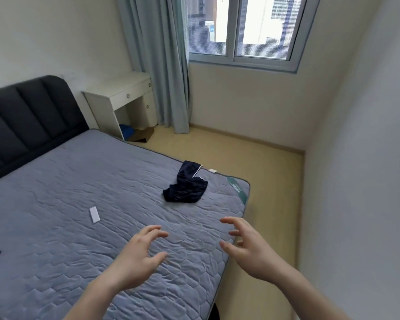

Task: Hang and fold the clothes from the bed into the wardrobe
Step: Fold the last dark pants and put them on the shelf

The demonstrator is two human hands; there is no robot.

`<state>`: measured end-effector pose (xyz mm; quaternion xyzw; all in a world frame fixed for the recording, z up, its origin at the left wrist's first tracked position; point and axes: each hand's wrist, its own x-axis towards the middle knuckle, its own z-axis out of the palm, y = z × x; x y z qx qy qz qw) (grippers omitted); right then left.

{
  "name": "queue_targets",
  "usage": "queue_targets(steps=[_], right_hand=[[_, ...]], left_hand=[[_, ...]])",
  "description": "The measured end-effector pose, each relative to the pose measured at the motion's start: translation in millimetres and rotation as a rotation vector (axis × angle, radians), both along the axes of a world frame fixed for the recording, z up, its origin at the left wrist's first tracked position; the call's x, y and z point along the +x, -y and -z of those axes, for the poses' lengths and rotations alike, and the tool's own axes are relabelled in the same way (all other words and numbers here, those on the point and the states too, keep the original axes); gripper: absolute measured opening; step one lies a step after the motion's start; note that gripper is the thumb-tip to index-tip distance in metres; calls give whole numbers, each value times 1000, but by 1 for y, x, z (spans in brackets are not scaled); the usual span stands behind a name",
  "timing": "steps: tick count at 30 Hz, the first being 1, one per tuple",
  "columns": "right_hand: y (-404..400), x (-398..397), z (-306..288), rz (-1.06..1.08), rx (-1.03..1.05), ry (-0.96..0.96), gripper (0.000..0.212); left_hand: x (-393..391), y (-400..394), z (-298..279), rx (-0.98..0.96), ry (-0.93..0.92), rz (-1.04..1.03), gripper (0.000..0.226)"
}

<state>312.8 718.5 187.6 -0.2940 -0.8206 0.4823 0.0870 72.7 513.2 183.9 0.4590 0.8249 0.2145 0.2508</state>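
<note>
Crumpling dark shorts [185,184], quilted mattress [79,181]

Empty hands [194,252] above bed [67,181], dark garment [186,185] beyond

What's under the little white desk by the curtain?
Under the white desk, on the floor, sit something blue and an open brown cardboard piece. The bed hides the blue thing's lower part, so what it is cannot be told.
</note>
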Motion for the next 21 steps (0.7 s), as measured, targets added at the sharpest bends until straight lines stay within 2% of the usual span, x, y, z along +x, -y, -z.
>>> queue_targets(steps=[6, 13, 21], right_hand=[[-123, -41, 18, -15, 26, 120, 43], [-242, -89, 26, 16, 2, 142, 38], [-364, -190, 53, -204, 7, 280, 45]], left_hand=[[-54, -102, 40, -69, 68, -83, 35], [-106, -242, 43, -82, 78, -47, 39], [-166, -331, 60, -34, 142, -224, 36]])
